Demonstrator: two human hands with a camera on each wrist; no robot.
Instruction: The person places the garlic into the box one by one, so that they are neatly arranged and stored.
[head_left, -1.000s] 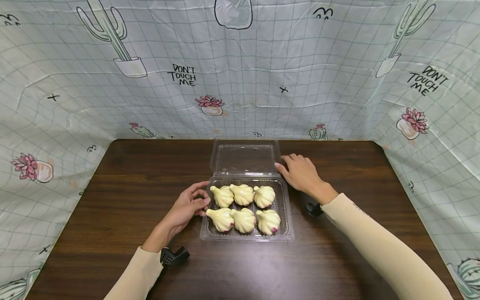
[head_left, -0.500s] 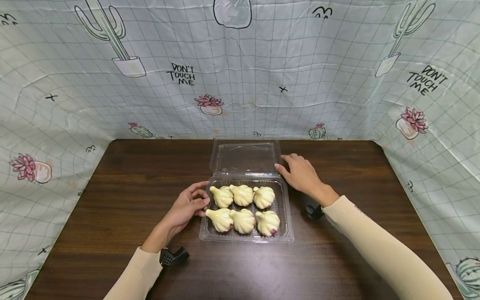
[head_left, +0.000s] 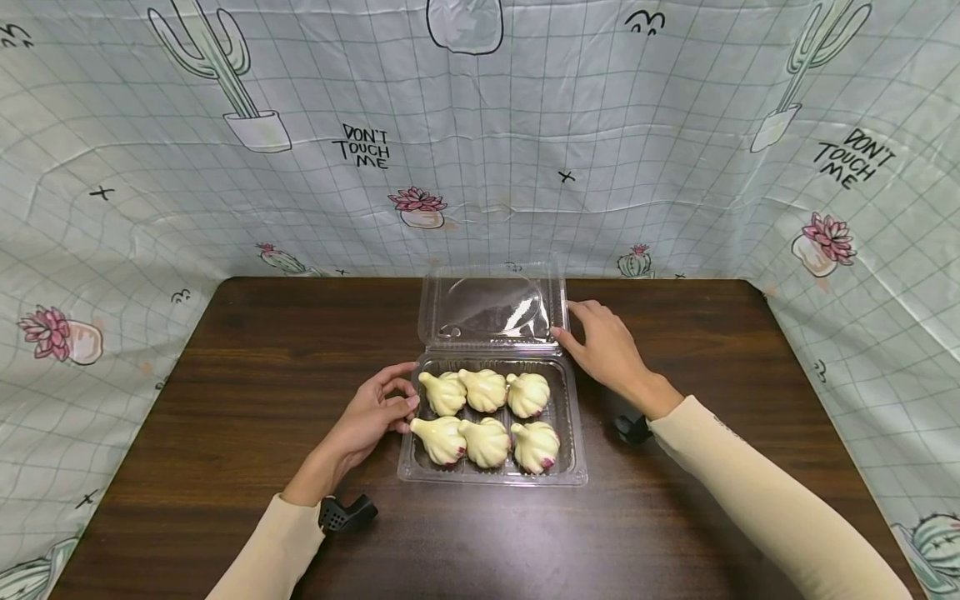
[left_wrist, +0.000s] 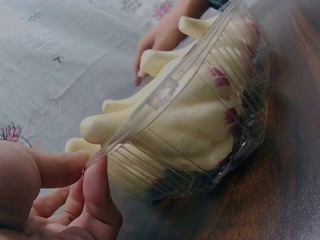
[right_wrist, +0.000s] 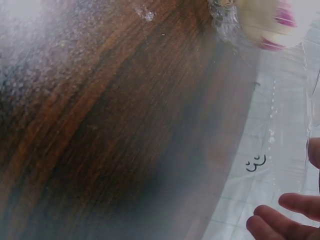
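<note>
A clear plastic clamshell container point(head_left: 491, 479) stands on the table with several pale garlic bulbs point(head_left: 487, 442) in two rows inside. Its hinged lid point(head_left: 483, 304) is raised at the back, tilted up from the hinge. My left hand point(head_left: 375, 406) pinches the container's left rim between thumb and fingertip, plain in the left wrist view, where purple marks show on the garlic bulbs point(left_wrist: 185, 120). My right hand point(head_left: 609, 350) holds the lid's right edge, thumb on the near side and fingers behind. Only fingertips of the right hand point(right_wrist: 285, 220) show in the right wrist view.
The dark wooden table point(head_left: 300, 333) reaches back to a cactus-print curtain point(head_left: 480, 150) that hangs behind and at both sides. A black wrist camera point(head_left: 348, 512) sits on the left wrist, another black wrist camera point(head_left: 632, 428) on the right.
The lid has tilted up a little from lying back, its far edge now higher, with my right hand rising slightly at its edge. The left hand has stayed put.
</note>
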